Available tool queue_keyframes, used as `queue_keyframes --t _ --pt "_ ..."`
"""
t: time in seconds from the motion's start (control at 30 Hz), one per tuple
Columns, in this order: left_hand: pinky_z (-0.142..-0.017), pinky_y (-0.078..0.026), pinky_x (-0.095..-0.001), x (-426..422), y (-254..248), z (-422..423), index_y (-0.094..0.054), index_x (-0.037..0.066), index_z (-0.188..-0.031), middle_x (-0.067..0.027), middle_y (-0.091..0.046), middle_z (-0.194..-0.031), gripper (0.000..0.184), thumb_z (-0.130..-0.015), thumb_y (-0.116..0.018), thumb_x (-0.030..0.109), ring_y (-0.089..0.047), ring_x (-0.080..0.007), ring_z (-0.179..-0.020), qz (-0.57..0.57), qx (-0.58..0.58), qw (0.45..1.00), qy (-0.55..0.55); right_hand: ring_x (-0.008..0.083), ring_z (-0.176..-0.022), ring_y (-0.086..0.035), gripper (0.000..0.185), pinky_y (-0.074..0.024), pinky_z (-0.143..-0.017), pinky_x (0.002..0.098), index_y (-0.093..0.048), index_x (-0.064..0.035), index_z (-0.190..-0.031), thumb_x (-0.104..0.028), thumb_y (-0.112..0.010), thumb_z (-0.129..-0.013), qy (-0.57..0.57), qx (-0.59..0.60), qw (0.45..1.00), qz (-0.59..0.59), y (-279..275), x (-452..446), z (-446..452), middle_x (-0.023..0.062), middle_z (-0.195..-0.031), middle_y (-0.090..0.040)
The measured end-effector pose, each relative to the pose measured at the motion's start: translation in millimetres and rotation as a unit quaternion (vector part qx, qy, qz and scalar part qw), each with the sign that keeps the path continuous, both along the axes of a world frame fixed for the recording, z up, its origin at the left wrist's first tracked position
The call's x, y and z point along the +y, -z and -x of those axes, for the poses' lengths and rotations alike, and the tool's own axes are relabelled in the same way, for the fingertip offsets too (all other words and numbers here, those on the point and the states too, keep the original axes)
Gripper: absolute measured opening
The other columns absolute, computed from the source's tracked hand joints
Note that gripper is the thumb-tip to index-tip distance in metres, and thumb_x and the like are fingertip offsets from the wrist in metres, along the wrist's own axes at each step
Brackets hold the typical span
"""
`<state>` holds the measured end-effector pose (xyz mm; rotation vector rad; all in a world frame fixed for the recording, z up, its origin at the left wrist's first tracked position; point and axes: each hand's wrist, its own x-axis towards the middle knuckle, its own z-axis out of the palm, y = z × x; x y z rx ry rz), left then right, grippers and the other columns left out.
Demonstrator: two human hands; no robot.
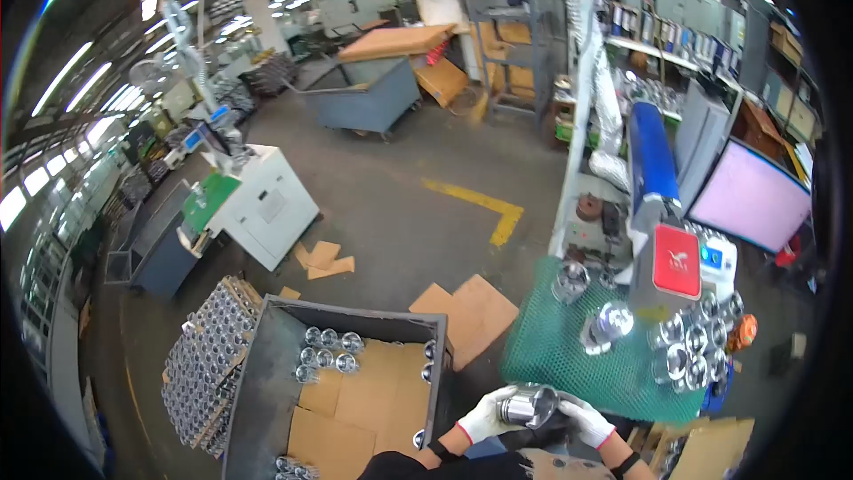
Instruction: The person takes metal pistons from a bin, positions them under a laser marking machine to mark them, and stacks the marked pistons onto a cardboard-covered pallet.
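Note:
I hold a shiny metal piston (530, 406) with grooves round one end, low in front of my body. My left hand (487, 418), in a white glove, is closed round its grooved end. On the other side my gloved right hand (586, 422) grips the piston's edge, its fingertips partly hidden behind the metal. Just beyond the hands is a table with a green mesh mat (551, 356). One piston (570, 283) stands near the mat's far left corner, and another bright piston (609, 324) is near its middle. A cluster of pistons (693, 347) sits at the right.
Left of me stands a grey cart (355, 308), cardboard-lined, with several pistons (329, 351) inside. Beyond it are stacked trays of metal parts (209, 356). A blue-topped machine with a red box (677, 260) rises behind the mat. Flat cardboard (480, 307) lies on the floor.

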<state>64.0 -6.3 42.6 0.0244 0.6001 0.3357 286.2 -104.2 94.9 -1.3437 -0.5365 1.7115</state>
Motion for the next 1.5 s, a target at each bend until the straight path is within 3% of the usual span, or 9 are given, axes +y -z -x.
queue_keyframes --t 0.07,0.27,0.63,0.83,0.97,1.03,1.17,1.27,1.5 --pt "-0.095 -0.049 -0.0553 -5.1 -20.9 -6.8 -0.061 0.017 -0.126 -0.0055 -0.068 -0.119 0.038 -0.097 -0.057 0.041 -0.063 -0.0234 -0.112 0.012 0.028 0.997 0.069 0.0173 -0.089 -0.068 0.034 -0.0568 -0.072 0.0317 -0.061 -0.0035 -0.123 -0.019 -0.062 -0.093 0.046 0.117 0.984 0.126 -6.4 -11.8 22.5 0.0071 -0.112 -0.068" --pt "-0.099 -0.046 -0.0526 -16.5 23.4 22.1 -0.047 0.014 -0.139 -0.0114 -0.054 -0.137 0.049 -0.099 -0.056 0.041 -0.056 -0.0281 -0.119 -0.075 0.107 0.991 0.038 0.0159 -0.07 -0.068 0.023 -0.0539 -0.054 0.0306 -0.066 -0.0023 -0.106 -0.018 -0.06 -0.091 -0.016 -0.073 0.984 0.161 53.0 4.5 19.2 0.0086 -0.089 -0.07" --pt "-0.093 -0.054 -0.0469 -17.4 37.7 90.0 -0.038 0.0 -0.146 -0.0261 -0.05 -0.138 0.067 -0.096 -0.061 0.038 -0.059 -0.0355 -0.115 -0.146 0.211 0.958 -0.127 0.0285 -0.072 -0.071 0.032 -0.0569 -0.061 0.0389 -0.07 0.0023 -0.095 -0.023 -0.052 -0.087 -0.009 -0.558 0.829 0.02 146.6 194.8 -63.8 0.0169 -0.082 -0.07" --pt "-0.089 -0.055 -0.0464 -19.1 36.4 67.8 -0.041 0.0 -0.143 -0.0241 -0.053 -0.133 0.064 -0.096 -0.06 0.038 -0.06 -0.0338 -0.111 -0.136 0.242 0.955 -0.107 0.0325 -0.085 -0.072 0.058 -0.0535 -0.077 0.0416 -0.062 0.0009 -0.12 -0.051 -0.052 -0.095 0.133 -0.285 0.948 0.043 104.8 180.9 -44.4 0.0188 -0.093 -0.073" --pt "-0.086 -0.055 -0.0463 -2.9 44.5 34.0 -0.043 0.001 -0.14 -0.0228 -0.055 -0.129 0.062 -0.096 -0.06 0.039 -0.06 -0.0326 -0.109 -0.14 0.249 0.957 -0.045 0.0349 -0.123 -0.057 0.07 -0.0415 -0.106 0.0411 -0.056 -0.0058 -0.136 -0.061 -0.052 -0.092 -0.078 -0.415 0.906 -0.024 72.5 89.9 -32.2 0.0228 -0.135 -0.058" --pt "-0.083 -0.056 -0.0446 9.3 41.6 13.0 -0.046 0.001 -0.136 -0.0208 -0.058 -0.123 0.056 -0.096 -0.062 0.036 -0.061 -0.031 -0.105 -0.14 0.235 0.962 -0.019 0.0366 -0.111 -0.063 0.066 -0.0455 -0.101 0.0416 -0.067 -0.0031 -0.121 -0.061 -0.05 -0.092 -0.283 -0.353 0.891 0.011 76.9 37.2 -52.2 0.0227 -0.116 -0.068" --pt "-0.08 -0.055 -0.0404 36.2 35.6 -32.3 -0.05 0.0 -0.131 -0.0159 -0.062 -0.11 0.047 -0.096 -0.063 0.028 -0.062 -0.0265 -0.094 -0.172 0.184 0.967 0.027 0.0358 -0.076 -0.066 0.036 -0.0504 -0.069 0.0486 -0.067 -0.0077 -0.075 -0.041 -0.057 -0.084 -0.17 -0.695 0.698 0.029 -6.6 -20.7 -142.5 0.0159 -0.077 -0.066" --pt "-0.084 -0.054 -0.0414 49.3 38.0 -62.8 -0.052 0.0 -0.132 -0.0168 -0.062 -0.117 0.047 -0.097 -0.062 0.03 -0.063 -0.0276 -0.102 -0.217 0.183 0.957 0.059 0.0338 -0.074 -0.066 0.024 -0.0506 -0.068 0.0472 -0.068 -0.011 -0.084 -0.035 -0.065 -0.083 0.014 -0.795 0.602 0.076 -22.5 -33.3 -203.1 0.0147 -0.076 -0.066" --pt "-0.097 -0.05 -0.0432 51.6 9.2 -67.0 -0.051 -0.003 -0.138 -0.0221 -0.059 -0.131 0.051 -0.099 -0.059 0.029 -0.059 -0.0317 -0.117 -0.269 0.152 0.947 0.091 0.0335 -0.085 -0.066 0.024 -0.0528 -0.078 0.045 -0.072 -0.0066 -0.081 -0.027 -0.073 -0.07 -0.206 -0.792 0.559 0.134 20.9 -43.5 -230.0 0.0161 -0.081 -0.068"
